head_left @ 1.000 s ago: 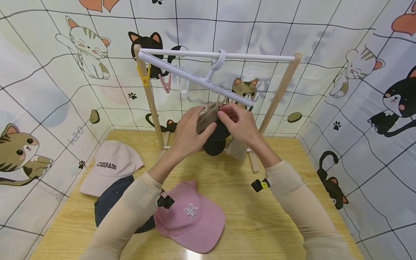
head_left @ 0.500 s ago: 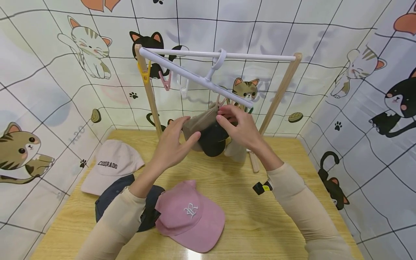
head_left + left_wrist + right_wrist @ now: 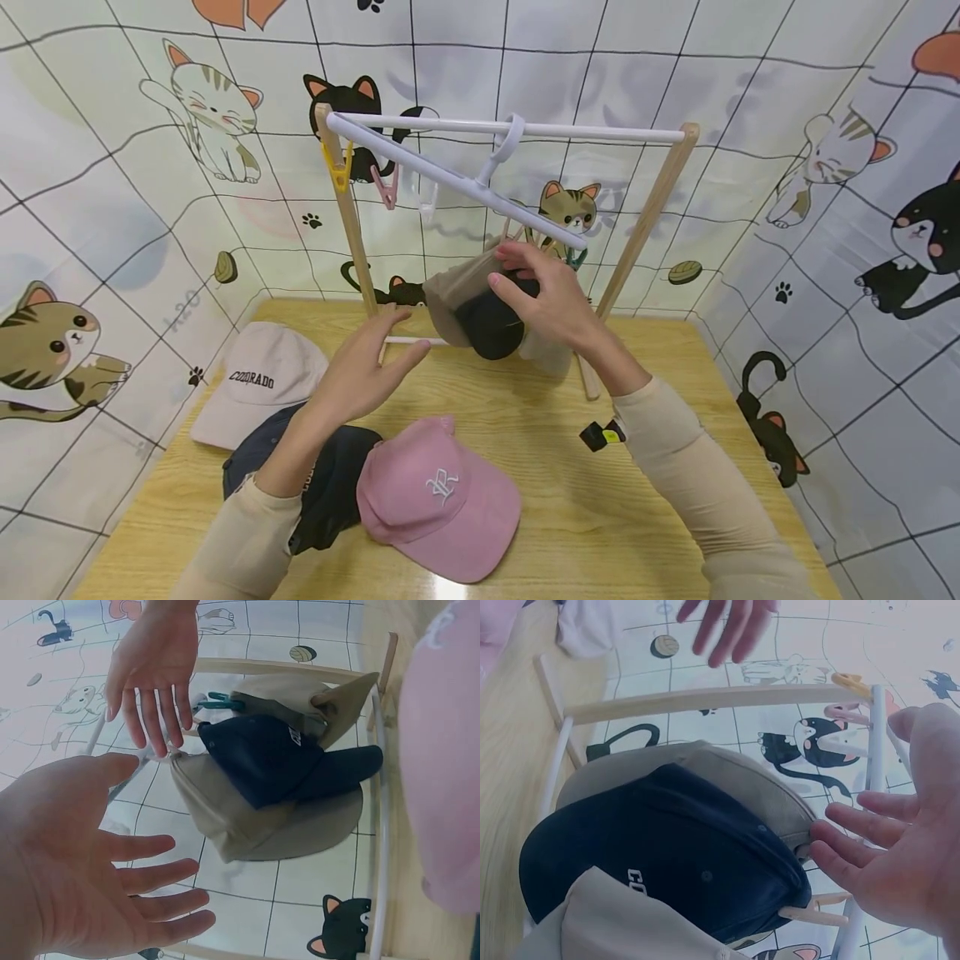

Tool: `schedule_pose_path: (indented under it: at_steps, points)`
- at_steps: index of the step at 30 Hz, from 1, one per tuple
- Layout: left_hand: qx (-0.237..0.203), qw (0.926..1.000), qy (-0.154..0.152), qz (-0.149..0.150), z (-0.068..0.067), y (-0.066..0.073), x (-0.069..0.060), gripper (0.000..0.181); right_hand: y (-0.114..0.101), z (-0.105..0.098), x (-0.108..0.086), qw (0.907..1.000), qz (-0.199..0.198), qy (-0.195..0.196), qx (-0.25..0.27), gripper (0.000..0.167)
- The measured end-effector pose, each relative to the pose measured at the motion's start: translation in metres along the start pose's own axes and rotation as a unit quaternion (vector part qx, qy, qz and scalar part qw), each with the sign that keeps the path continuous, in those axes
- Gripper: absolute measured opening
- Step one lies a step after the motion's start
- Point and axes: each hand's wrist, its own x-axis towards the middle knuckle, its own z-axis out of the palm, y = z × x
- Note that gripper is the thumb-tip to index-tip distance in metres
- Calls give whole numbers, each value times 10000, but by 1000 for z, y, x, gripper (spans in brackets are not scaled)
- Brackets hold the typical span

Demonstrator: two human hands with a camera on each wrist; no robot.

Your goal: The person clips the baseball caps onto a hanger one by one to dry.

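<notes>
A taupe cap (image 3: 453, 287), a dark navy cap (image 3: 487, 329) and a beige cap (image 3: 546, 354) hang by clips below a white hanger (image 3: 450, 177). Fingers spread, my left hand (image 3: 363, 367) holds nothing, apart from the caps at their lower left. My right hand (image 3: 551, 300) is beside the top of the hung caps with relaxed fingers. Its fingertips come close to the taupe cap's edge in the right wrist view; whether they touch, I cannot tell. A light clip (image 3: 817, 911) bites the navy cap, while a green clip (image 3: 221, 701) shows near the beige one.
The hanger tilts on a rack with a white rod (image 3: 600, 132) and wooden legs. Yellow (image 3: 340, 171), pink (image 3: 386, 190) and white clips (image 3: 427, 200) hang from its left half. A pink cap (image 3: 438, 504), dark cap (image 3: 333, 487) and "Colorado" cap (image 3: 258, 379) lie on the table.
My left hand has let go of the taupe cap and drawn back down to the left. The right hand's fingers have loosened from the pinch near the clip. The taupe cap hangs free.
</notes>
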Motion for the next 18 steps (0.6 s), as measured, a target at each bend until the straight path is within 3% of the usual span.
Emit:
schedule_pose_path:
  at_steps: [10,18]
  points:
    - [38,9996,-217,-202,-3,-19,-32,71,-5,6,4,9999,-133,-62,74,60]
    - [26,9982,-462,-377,7,-33,-51,69,-9,15,9,9993,-210,-140,269,61]
